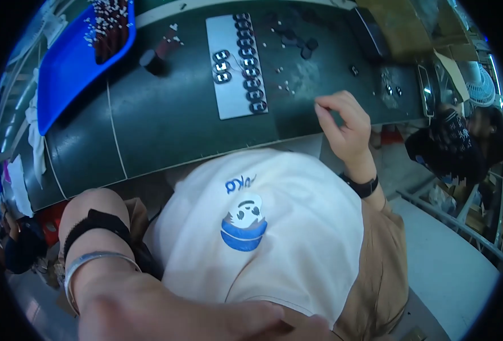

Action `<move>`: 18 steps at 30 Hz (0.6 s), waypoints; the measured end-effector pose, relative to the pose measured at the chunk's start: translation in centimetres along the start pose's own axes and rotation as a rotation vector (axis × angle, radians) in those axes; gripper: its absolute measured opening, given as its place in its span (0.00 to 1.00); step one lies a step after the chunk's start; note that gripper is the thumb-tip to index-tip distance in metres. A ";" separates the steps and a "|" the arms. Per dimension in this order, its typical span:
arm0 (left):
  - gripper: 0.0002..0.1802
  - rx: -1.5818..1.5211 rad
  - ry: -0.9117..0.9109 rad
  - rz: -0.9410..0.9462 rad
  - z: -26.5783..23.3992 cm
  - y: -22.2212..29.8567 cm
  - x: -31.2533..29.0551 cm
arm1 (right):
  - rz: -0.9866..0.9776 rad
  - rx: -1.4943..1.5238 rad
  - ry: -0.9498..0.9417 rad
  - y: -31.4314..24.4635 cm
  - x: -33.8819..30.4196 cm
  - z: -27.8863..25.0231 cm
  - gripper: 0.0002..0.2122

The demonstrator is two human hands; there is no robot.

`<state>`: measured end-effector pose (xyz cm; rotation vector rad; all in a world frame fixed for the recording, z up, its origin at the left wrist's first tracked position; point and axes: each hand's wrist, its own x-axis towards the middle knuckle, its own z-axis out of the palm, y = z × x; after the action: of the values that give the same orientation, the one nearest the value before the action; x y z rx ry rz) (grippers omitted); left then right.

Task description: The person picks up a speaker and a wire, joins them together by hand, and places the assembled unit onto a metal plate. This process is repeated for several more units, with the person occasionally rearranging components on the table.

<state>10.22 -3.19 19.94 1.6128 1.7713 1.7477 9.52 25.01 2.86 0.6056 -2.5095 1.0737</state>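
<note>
Open lane across dark green tabletop (163, 116), left of centre; white rectangular board (227, 99) blocks upper centre.

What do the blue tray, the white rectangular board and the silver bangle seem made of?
Blue raised-rim tray: likely moulded plastic; smooth, evenly coloured, slightly glossy.
White flat rectangular board: perhaps card or plastic; its plain matte surface leaves that open.
Silver curved bangle: probably polished metal; its bright sheen suggests so.

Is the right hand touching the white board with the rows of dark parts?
No, green tabletop shows between the right hand and the white board.
</note>
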 end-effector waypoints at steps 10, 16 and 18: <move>0.07 0.005 0.224 0.383 -0.4 -1.6 -0.2 | 0.001 0.004 0.009 0.7 0.4 0.5 0.05; 0.05 0.365 0.496 -0.147 -0.5 -6.2 -2.9 | -0.031 0.056 0.057 1.4 0.8 1.7 0.05; 0.09 0.327 0.548 -0.442 -1.5 -10.7 -3.4 | 0.038 0.055 0.069 1.8 0.7 2.1 0.05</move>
<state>4.64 -3.69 10.03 0.7410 2.5255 1.8484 7.71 24.40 0.69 0.5281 -2.4484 1.1612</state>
